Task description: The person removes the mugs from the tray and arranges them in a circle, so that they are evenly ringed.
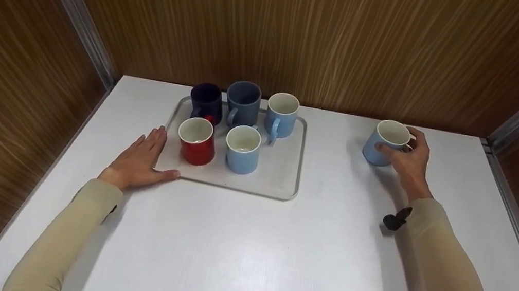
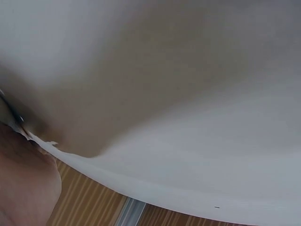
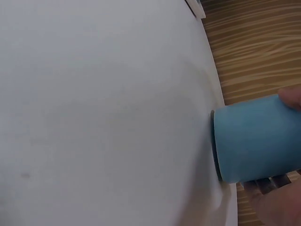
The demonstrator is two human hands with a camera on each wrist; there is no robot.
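My right hand [image 1: 410, 161] grips a light blue mug [image 1: 376, 151] with a cream inside, thumb on its near side and fingers round by the handle. It stands at the back right of the table; the right wrist view shows its blue wall [image 3: 254, 141] with the base close at the tabletop. My left hand [image 1: 139, 163] lies with fingers straight along the left edge of a pale tray [image 1: 281, 175], thumb at its front corner. On the tray, a red mug [image 1: 198, 152] and a light blue mug [image 1: 242, 161] stand in front.
Behind them on the tray are a navy mug [image 1: 207, 105], a grey-blue mug [image 1: 245, 112] and another light blue mug [image 1: 283, 124]. Wood-grain panels [image 1: 308, 33] wall the white table [image 1: 243, 247] at the back and both sides.
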